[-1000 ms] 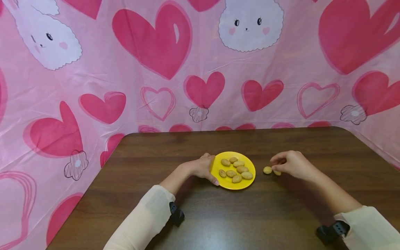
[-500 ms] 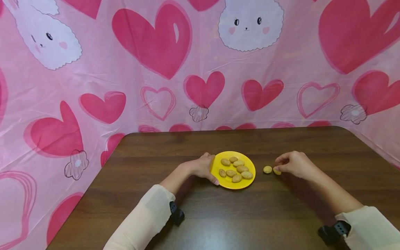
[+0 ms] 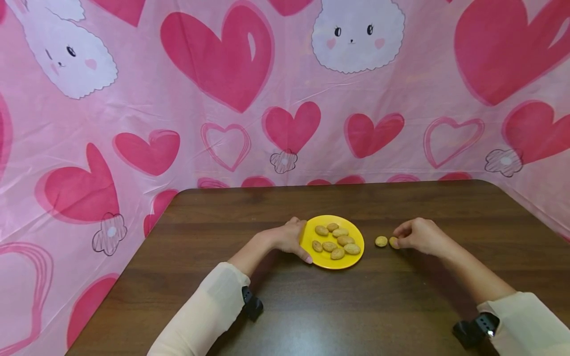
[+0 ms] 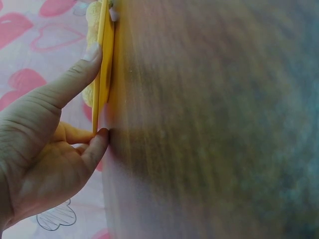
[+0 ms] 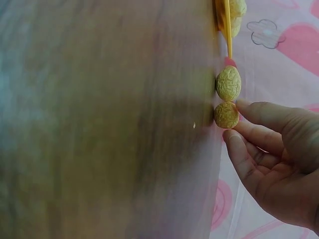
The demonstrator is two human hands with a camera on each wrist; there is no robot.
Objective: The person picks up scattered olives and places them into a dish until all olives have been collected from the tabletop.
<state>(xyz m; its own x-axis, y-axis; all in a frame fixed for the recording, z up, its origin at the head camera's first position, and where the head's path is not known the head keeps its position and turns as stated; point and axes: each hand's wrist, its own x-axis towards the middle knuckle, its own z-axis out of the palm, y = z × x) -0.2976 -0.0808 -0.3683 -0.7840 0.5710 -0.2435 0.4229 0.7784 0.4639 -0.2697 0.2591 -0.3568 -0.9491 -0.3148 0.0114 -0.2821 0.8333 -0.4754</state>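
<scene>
My left hand (image 3: 288, 239) holds the left edge of a round yellow plate (image 3: 324, 258), thumb on the upper rim and fingertips at its side. Several wrinkled, yellow-brown oval pieces (image 3: 352, 249), like nuts or dried fruit, lie on the plate. Right of it, two similar pieces sit side by side on the table. My right hand (image 3: 420, 237) pinches the right-hand oval piece (image 5: 226, 115) between thumb and fingers. The left-hand oval piece (image 5: 229, 83) sits between it and the plate, close against the pinched one in the right wrist view.
The dark brown wooden table (image 3: 285, 301) carries everything. A pink cloth (image 3: 249, 123) with hearts and white animal faces hangs behind its far edge. Black wrist cameras (image 3: 252, 305) are strapped over both cream sleeves (image 3: 205, 301).
My right hand has shifted slightly right and down, and its fingers have closed about the right-hand oval piece. The left hand and plate stay where they were.
</scene>
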